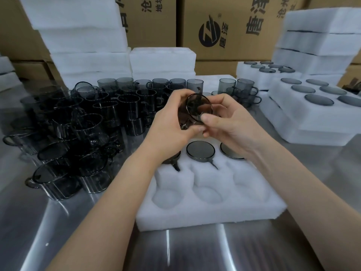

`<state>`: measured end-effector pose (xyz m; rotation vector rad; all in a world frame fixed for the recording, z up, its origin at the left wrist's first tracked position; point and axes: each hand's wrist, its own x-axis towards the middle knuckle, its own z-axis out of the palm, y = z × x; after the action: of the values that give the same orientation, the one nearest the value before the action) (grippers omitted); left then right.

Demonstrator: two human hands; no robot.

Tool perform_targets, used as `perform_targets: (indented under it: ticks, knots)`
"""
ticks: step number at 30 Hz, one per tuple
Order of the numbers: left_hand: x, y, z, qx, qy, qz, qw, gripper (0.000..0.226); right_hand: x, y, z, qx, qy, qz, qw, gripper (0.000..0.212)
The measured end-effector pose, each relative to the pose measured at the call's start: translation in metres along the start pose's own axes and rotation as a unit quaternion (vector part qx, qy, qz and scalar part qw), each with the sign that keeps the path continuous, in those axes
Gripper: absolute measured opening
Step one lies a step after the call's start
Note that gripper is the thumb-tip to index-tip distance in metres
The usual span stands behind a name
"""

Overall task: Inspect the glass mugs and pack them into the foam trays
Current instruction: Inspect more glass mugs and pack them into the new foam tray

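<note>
Two hands on one smoky glass mug [198,106]: left hand [172,122] curled round its wall, right hand [228,118] pinching its edge, mug tilted. Polished steel table [58,222] below; cardboard boxes [224,26] and foam stacks [82,36] beyond the grip. Bare steel runs nearer than the wrists. Directly under the grip, foam tray [205,216]: three packed mugs [200,150] in one row, the leftmost mostly hidden by the wrist. Left of grip, loose mugs [88,124] crowded together. Right of grip, filled trays [312,122], stacked.
</note>
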<state>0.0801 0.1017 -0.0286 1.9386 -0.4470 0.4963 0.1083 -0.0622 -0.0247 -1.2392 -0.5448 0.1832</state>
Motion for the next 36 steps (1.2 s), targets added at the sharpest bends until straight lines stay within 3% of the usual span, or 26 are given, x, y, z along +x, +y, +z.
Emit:
perform_targets:
  ticks: [5,10,13,18,23,26,31,36]
  knots:
    - [-0.001,0.0,0.001,0.065,-0.033,0.035,0.997,0.059,0.0,0.005,0.003,-0.209,0.083,-0.041,0.973,0.048]
    - [-0.001,0.004,0.002,0.094,-0.068,0.076,0.99,0.062,0.001,0.005,0.007,-0.272,0.155,-0.068,0.947,0.04]
    - [-0.001,0.002,0.002,0.079,-0.078,0.071,0.991,0.062,0.001,0.003,0.006,-0.252,0.16,-0.071,0.952,0.031]
    - [0.0,0.0,-0.001,-0.021,-0.03,0.06,0.998,0.061,0.0,-0.003,0.005,-0.098,0.107,-0.045,0.988,0.03]
    - [0.0,0.003,-0.006,-0.135,-0.031,0.027,0.99,0.053,0.002,-0.001,0.002,-0.029,-0.045,0.037,0.998,0.047]
    - [0.001,0.0,-0.009,-0.175,-0.024,0.009,0.984,0.055,0.0,-0.001,-0.001,-0.034,-0.087,0.034,0.995,0.049]
    - [0.001,0.002,-0.005,-0.123,-0.013,-0.011,0.992,0.061,-0.003,-0.005,0.0,-0.043,0.003,-0.032,0.999,0.029]
    - [0.002,0.001,-0.001,-0.054,-0.051,-0.019,0.997,0.062,-0.006,-0.003,0.004,-0.142,0.067,-0.058,0.986,0.034]
